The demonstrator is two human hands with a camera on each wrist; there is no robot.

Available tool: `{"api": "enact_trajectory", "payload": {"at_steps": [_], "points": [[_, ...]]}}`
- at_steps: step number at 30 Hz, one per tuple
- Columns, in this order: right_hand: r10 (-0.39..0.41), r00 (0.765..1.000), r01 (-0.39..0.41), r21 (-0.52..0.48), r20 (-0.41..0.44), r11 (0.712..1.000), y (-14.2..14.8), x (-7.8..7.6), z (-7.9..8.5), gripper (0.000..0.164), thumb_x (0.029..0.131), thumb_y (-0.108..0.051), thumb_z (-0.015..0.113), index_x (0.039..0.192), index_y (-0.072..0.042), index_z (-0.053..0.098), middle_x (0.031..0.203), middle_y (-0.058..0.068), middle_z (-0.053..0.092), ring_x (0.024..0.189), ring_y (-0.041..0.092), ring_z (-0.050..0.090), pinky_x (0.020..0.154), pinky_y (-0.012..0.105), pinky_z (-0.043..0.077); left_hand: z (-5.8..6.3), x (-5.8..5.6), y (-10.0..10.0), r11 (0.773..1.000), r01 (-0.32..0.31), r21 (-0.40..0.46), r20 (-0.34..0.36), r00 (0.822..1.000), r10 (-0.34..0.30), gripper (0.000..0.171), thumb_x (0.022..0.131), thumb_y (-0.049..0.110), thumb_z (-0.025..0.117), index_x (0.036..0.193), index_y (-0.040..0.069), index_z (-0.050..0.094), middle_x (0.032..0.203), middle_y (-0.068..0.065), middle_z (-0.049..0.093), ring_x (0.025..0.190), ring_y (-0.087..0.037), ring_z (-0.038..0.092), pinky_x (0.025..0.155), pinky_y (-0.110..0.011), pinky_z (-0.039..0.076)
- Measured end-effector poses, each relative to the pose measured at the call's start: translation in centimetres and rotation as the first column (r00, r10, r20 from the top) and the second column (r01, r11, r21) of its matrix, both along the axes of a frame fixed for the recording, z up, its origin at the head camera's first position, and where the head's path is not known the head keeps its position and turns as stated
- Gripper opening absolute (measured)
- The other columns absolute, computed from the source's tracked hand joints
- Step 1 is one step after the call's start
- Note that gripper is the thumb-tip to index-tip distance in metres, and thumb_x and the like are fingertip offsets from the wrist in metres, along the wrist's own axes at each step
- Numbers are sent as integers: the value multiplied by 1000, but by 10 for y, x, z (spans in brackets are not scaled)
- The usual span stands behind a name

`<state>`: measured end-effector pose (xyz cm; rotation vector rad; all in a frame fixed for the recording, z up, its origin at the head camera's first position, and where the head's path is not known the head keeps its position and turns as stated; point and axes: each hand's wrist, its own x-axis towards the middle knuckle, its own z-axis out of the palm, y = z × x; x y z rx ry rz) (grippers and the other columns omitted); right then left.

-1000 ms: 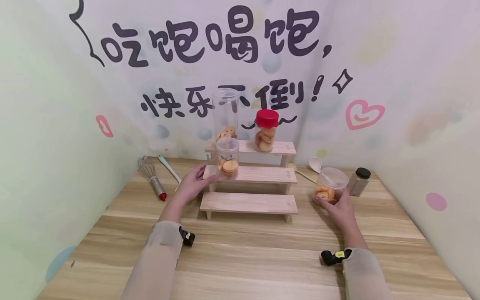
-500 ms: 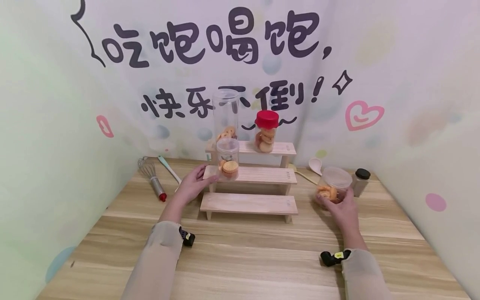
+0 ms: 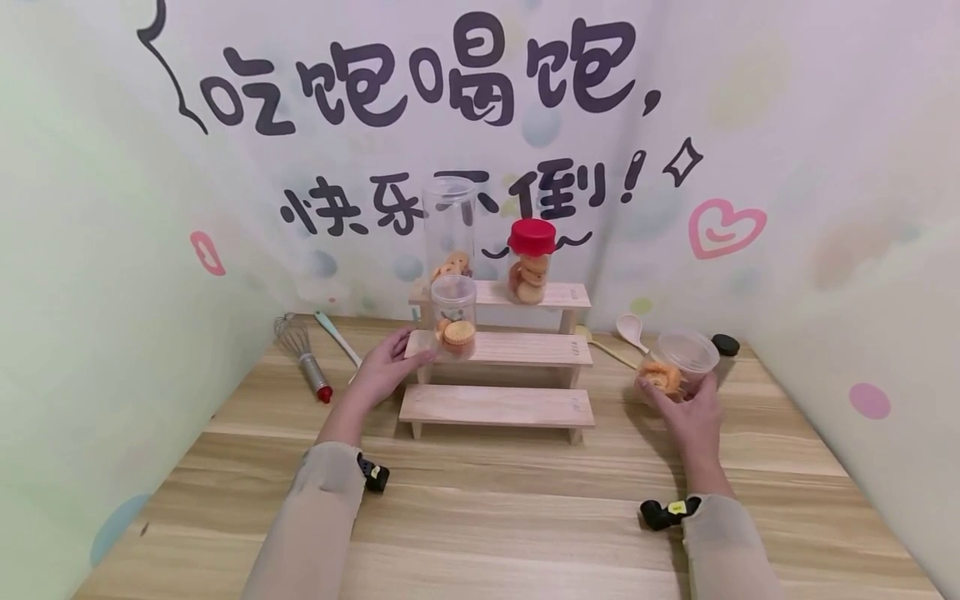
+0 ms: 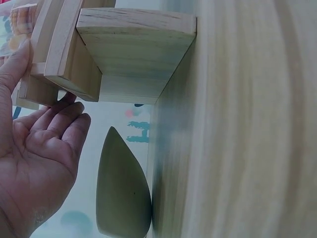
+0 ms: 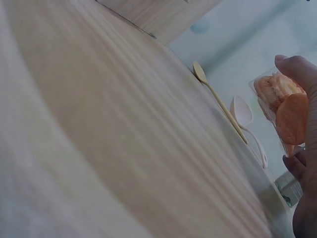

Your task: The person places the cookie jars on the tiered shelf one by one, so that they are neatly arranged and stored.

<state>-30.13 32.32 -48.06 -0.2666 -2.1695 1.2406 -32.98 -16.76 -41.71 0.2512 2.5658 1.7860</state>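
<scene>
My left hand (image 3: 384, 364) grips the left end of the middle step of a wooden three-step shelf (image 3: 532, 350). In the left wrist view its thumb lies along the upper side and its fingers reach beneath. Close to that thumb, a small clear jar (image 3: 453, 304) with round biscuits stands on the step. On the right, my right hand (image 3: 693, 421) holds a wide clear jar (image 3: 688, 352) of orange ring-shaped snacks, tilted and raised off the table. In the right wrist view, thumb and fingers stand on opposite sides of this snack jar (image 5: 290, 114).
On the top step stand a tall clear jar (image 3: 448, 221) and a red-lidded jar (image 3: 531, 262) of cookies. A whisk (image 3: 306, 362) and a teal-ended utensil (image 3: 339, 340) lie left. Behind the snack jar are a white spoon (image 3: 632, 331), a yellow spoon (image 3: 607, 350) and a black-capped bottle (image 3: 726, 346).
My right hand has carried the snack jar a little to the right and tilted it, so it now covers more of the black-capped bottle. The left hand keeps its place on the shelf.
</scene>
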Motion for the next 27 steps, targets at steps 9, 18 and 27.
{"api": "enact_trajectory", "payload": {"at_steps": [9, 18, 27], "points": [[-1, 1000, 0, -115, -6, 993, -4, -1, 6, 75, 76, -40, 89, 130, -6, 50, 110, 6, 59, 90, 8, 55, 70, 12, 44, 0, -1, -1, 1000, 3, -9, -7, 1000, -3, 96, 87, 54, 74, 160, 11, 27, 160, -14, 36, 144, -30, 39, 115, -43, 37], [-7, 1000, 8, -118, 11, 993, -4, 0, 9, 78, 76, -43, 88, 133, -7, 48, 116, 9, 59, 99, 14, 55, 76, 15, 43, 0, 0, -1, 1000, -2, -14, -16, 1000, 2, 98, 86, 57, 74, 160, 12, 26, 160, -14, 35, 143, -30, 39, 115, -44, 38], [1, 1000, -4, -159, -22, 987, -7, 0, 15, 76, 74, -40, 90, 134, -15, 50, 118, 6, 61, 101, 12, 57, 78, 14, 44, 0, 1, -1, 1000, -10, -27, -11, 1000, 10, 95, 87, 55, 74, 160, 12, 27, 160, -14, 36, 143, -30, 39, 115, -44, 38]]}}
